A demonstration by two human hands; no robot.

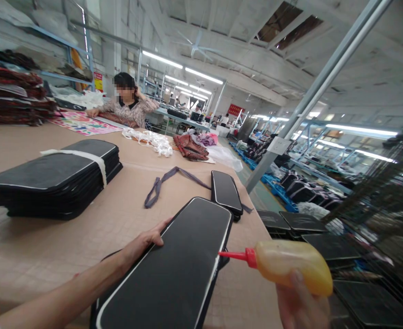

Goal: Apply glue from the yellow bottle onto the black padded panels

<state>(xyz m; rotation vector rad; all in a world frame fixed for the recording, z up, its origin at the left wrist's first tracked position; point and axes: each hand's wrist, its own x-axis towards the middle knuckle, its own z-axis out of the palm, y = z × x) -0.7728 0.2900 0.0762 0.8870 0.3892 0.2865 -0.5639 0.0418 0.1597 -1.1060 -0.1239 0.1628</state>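
My left hand [145,241] lies on the left edge of a long black panel with white piping [174,269], fingers resting flat along its rim. My right hand [302,301] is wrapped round a yellow squeeze bottle [292,265] with a red nozzle that points left at the panel's right edge. The panel sits on top of other black panels at the near edge of the table.
A tied stack of black panels [55,176] lies at left, a smaller black stack [226,192] and a grey strap [169,180] lie beyond. A person [127,106] leans on the far side of the tan table [119,219]. More black panels [325,246] lie below at right.
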